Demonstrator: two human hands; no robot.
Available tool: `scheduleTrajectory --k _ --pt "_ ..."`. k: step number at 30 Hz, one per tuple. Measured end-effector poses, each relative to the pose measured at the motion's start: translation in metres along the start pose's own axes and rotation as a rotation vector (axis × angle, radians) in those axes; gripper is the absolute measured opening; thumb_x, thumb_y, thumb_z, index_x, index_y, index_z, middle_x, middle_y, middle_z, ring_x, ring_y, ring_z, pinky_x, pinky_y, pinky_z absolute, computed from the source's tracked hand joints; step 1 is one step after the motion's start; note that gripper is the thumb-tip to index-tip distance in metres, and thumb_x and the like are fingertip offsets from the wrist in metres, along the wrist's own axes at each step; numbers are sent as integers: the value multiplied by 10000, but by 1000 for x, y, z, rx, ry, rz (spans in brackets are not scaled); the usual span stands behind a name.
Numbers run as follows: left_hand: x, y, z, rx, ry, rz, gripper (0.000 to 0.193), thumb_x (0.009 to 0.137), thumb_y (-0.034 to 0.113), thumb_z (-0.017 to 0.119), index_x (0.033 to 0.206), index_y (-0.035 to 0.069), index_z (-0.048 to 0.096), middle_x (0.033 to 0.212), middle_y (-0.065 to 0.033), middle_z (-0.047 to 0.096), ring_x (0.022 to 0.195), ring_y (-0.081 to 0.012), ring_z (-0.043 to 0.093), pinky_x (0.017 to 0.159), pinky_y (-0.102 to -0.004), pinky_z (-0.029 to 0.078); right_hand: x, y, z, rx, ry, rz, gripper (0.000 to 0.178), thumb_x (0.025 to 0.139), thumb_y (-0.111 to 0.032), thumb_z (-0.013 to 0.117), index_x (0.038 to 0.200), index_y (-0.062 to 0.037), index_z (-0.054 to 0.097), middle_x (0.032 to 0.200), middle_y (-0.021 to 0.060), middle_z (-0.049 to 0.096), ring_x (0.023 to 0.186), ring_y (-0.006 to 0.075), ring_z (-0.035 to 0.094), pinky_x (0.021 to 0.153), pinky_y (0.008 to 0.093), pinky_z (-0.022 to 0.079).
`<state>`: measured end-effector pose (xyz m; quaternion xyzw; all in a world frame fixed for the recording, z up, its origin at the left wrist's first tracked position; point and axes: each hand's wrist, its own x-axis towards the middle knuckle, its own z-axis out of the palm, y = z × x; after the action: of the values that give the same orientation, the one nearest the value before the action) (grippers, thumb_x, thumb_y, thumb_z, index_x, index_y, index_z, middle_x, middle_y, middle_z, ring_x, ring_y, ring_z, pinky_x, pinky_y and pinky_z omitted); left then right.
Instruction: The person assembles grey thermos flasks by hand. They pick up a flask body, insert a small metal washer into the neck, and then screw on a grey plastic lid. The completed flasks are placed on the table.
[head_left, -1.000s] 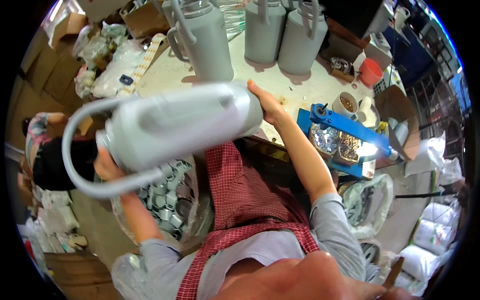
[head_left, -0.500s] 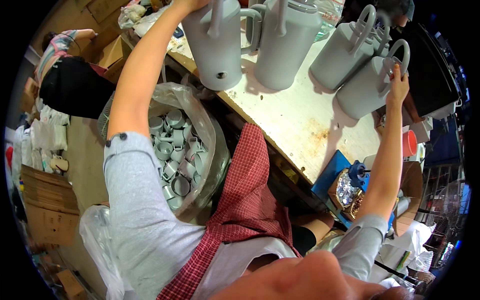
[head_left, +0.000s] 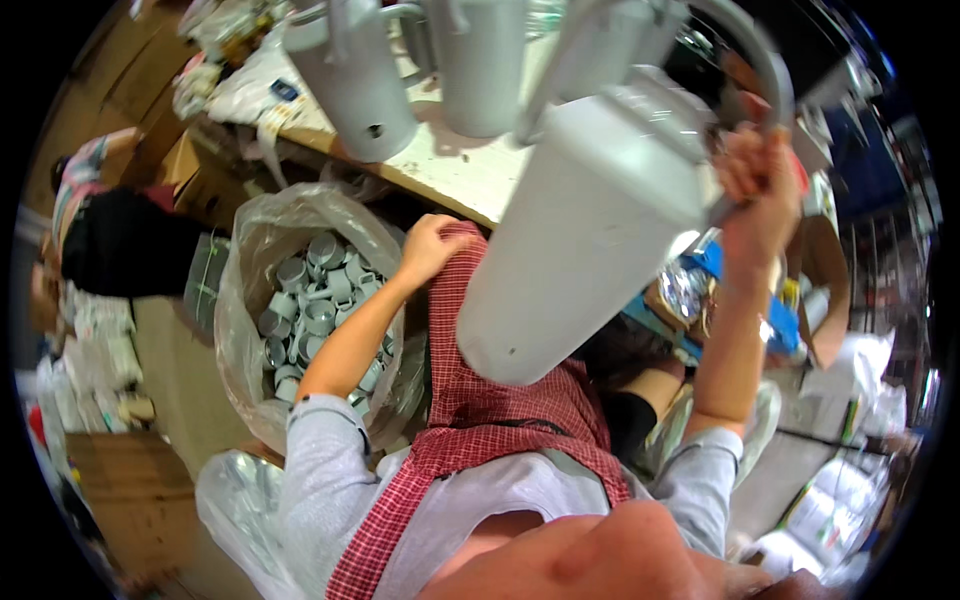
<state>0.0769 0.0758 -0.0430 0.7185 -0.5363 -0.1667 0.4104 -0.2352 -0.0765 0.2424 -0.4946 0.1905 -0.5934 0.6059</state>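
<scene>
My right hand point(head_left: 755, 185) is closed on the upper end of a large grey plastic jug point(head_left: 585, 235), by its handle. The jug is lifted and tilted, with its base hanging over my lap and a small dark dot near the bottom. Motion blurs its top and the looped handle. My left hand point(head_left: 438, 248) lies at the knee, its fingers curled on the red checked apron point(head_left: 455, 310). More grey jugs stand on the pale worktable point(head_left: 440, 180); one jug point(head_left: 355, 85) has a dark round hole near its base.
Left of my knee, a clear plastic bag point(head_left: 240, 330) holds several grey cups point(head_left: 320, 315). A blue fixture and small shiny parts point(head_left: 682, 290) sit at the right, beside a cardboard box point(head_left: 828, 290). Another person point(head_left: 125, 240) bends at the far left.
My right hand has brought a jug from the table's right side toward me, over my lap. My left hand has left the jug at the table and come down to the apron.
</scene>
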Motion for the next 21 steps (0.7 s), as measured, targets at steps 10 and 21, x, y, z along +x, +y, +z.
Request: scheduleTrajectory --k 10,21 --pt "25 18 -67 -416 -8 -59 594 869 338 634 1332 25 433 1371 -165 461 1262 -292 457 1066 -447 365 -64 18 -19 406 -390 410 481 1011 -335 457 1346 10 448 667 -69 272 477 13 219 409 171 216" --pt "23 198 -1 -1219 -601 92 501 760 456 775 930 112 453 1217 -207 535 1110 -292 567 914 -408 520 -151 46 -246 -1193 141 35 200 819 -105 684 1006 -34 679 963 146 672 873 299 655 779 366 519"
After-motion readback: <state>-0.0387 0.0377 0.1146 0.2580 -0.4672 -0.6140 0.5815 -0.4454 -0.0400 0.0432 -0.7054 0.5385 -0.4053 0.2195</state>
